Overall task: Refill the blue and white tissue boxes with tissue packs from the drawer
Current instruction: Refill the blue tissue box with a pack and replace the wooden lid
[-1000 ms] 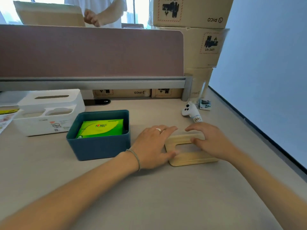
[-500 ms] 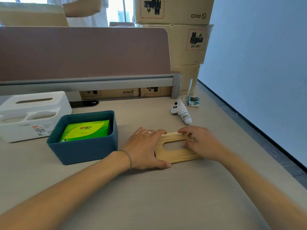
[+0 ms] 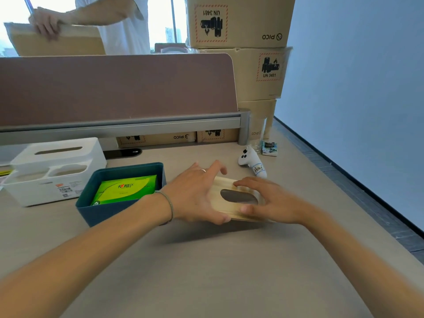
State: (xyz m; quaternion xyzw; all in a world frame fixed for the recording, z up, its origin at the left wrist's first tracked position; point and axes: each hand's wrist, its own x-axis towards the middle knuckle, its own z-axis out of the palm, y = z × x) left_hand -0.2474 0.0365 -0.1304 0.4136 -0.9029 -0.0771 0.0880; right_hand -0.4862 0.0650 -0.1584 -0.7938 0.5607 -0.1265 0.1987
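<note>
The blue tissue box (image 3: pixel 107 212) stands open-topped at centre left of the desk, with a green tissue pack (image 3: pixel 125 189) lying flat inside. To its left is the white tissue box (image 3: pixel 46 180), lid on. A wooden slotted lid (image 3: pixel 226 203) is held just above the desk, right of the blue box. My left hand (image 3: pixel 197 193) grips its left edge and my right hand (image 3: pixel 273 200) grips its right edge. The lid casts a shadow on the desk below it.
A white controller (image 3: pixel 251 161) and a small packet (image 3: pixel 269 148) lie behind the lid. Stacked cardboard boxes (image 3: pixel 247 53) rise at back right. A brown desk partition (image 3: pixel 114 88) runs across the back; a person behind it handles a cardboard box (image 3: pixel 57 42).
Both hands closed on the wooden lid and raised it off the desk, where it lay flat before. The person behind the partition shifted their box.
</note>
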